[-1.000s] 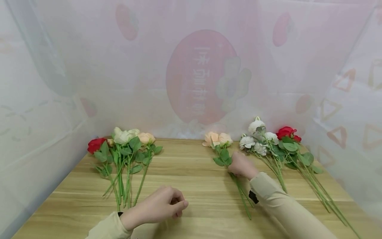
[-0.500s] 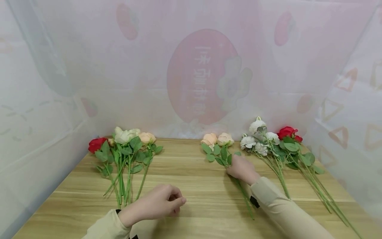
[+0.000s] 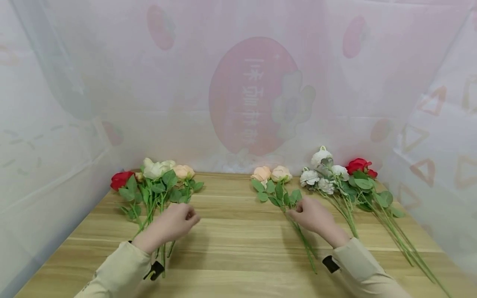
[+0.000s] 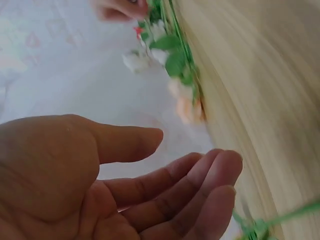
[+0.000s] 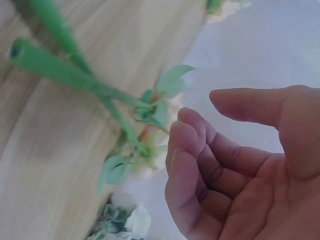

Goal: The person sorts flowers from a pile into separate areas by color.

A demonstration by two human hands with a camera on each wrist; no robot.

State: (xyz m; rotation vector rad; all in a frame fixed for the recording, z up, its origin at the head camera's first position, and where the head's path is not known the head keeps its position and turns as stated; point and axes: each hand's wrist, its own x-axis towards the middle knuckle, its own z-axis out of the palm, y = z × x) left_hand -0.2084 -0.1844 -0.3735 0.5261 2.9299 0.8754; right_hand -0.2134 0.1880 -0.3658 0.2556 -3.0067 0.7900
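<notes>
Two peach roses [image 3: 281,174] lie on the wooden table, right of the middle, their green stems crossing. Just right of those stems is my right hand [image 3: 316,218]; in the right wrist view its thumb [image 5: 250,106] stands apart from the loosely curled fingers and nothing lies between. My left hand [image 3: 169,225] hovers over the stems of the left group, hiding part of them. Its palm is empty in the left wrist view, with the thumb [image 4: 131,144] off the bent fingers. That group has a red rose [image 3: 122,180], cream roses [image 3: 153,169] and a peach rose [image 3: 184,171].
Right of the peach roses lies a bunch of white flowers [image 3: 321,159]. Beyond it are red roses [image 3: 359,166] whose long stems reach toward the near right. The wooden table [image 3: 231,256] ends at a printed cloth backdrop [image 3: 179,116], with cloth walls on both sides.
My right hand has let go of the peach roses' stems and drawn slightly right. The peach heads have spread apart. My left hand has moved forward and left, over the left group's stems.
</notes>
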